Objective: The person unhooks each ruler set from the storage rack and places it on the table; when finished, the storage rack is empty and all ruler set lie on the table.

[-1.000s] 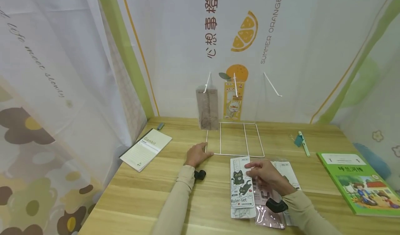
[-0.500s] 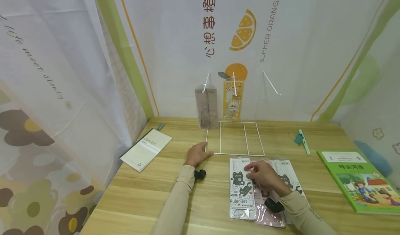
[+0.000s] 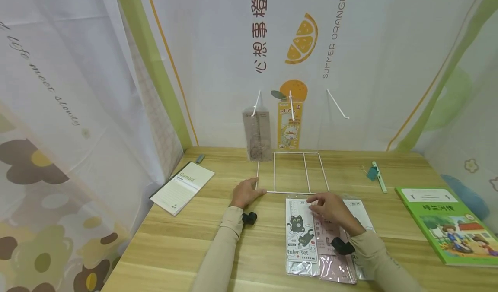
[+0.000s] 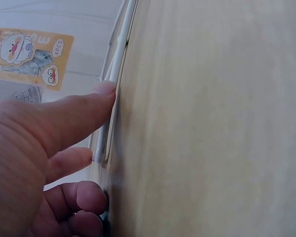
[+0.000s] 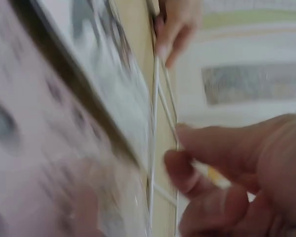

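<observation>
In the head view, the left hand [image 3: 244,192] grips a corner of the white rack [image 3: 288,192]; the right hand [image 3: 330,211] hovers over the Ruler-set packet [image 3: 299,233]. The left wrist view suggests a steadying step; the right wrist view shows nothing pinched, so taking the packet would call for closing thumb and finger.

The person's right hand [image 3: 332,213] has moved forward, away from the cat drawings on the left-hand Ruler-set pack [image 3: 299,240] to its top right corner, with the fingers higher up than half a second ago; it now masks the white wire rack's [image 3: 288,192] near right corner.
</observation>
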{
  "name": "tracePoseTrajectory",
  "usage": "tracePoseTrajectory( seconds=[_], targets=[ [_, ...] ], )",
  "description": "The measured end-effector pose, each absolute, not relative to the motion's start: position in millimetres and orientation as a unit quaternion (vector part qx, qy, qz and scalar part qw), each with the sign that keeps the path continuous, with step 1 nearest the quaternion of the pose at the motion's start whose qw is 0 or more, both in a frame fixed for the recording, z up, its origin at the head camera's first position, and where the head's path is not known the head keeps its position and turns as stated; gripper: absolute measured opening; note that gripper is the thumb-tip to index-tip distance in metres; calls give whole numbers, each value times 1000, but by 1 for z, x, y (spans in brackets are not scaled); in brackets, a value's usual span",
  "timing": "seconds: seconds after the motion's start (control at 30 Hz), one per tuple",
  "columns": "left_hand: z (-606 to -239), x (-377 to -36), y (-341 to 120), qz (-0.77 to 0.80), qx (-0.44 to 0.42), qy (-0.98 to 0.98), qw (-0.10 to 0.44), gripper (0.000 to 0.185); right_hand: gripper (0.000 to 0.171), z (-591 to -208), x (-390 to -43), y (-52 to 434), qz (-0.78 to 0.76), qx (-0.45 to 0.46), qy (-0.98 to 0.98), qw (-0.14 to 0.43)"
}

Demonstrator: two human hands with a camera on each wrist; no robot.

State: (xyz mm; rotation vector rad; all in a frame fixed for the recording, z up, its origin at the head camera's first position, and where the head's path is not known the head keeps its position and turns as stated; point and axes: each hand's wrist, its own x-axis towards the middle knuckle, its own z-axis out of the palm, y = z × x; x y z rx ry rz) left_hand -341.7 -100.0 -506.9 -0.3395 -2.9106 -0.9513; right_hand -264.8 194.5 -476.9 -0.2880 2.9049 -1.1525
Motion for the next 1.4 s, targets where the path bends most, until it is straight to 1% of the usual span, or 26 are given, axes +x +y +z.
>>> tracePoseTrajectory(
  seconds=[0.1, 0.27, 0.4, 0.57, 0.73, 0.83, 1.0, 1.1, 1.23, 1.4],
  targets=[
    [-504, -342, -102, -307, -105, -945, 32, 60, 16, -470, -289, 203, -388, -100, 915, -44],
    [-502, -344, -105, -305, -100, -946, 35, 60, 25, -455, -330, 209, -446, -97, 883, -109],
    [-501, -345, -106, -305, -100, -946, 38, 60, 31, -441, -354, 208, -474, -92, 868, -120],
    [-501, -345, -104, -309, -97, -946, 27, 61, 31, -417, -379, 205, -502, -111, 848, -124],
    [-505, -343, -102, -317, -90, -944, 16, 61, 39, -392, -398, 197, -545, -124, 822, -110],
    [-509, -341, -102, -320, -90, -943, 15, 61, 47, -380, -403, 190, -577, -124, 803, -80],
    [-511, -340, -101, -322, -95, -942, 25, 60, 52, -359, -398, 175, -618, -114, 777, -37],
    [-511, -339, -100, -322, -97, -941, 27, 60, 51, -347, -389, 167, -616, -109, 779, -33],
    [-510, -338, -98, -323, -96, -941, 28, 60, 51, -343, -388, 162, -611, -109, 783, -33],
    [-511, -338, -98, -323, -95, -941, 29, 60, 56, -352, -404, 165, -619, -117, 776, -31]
  ],
)
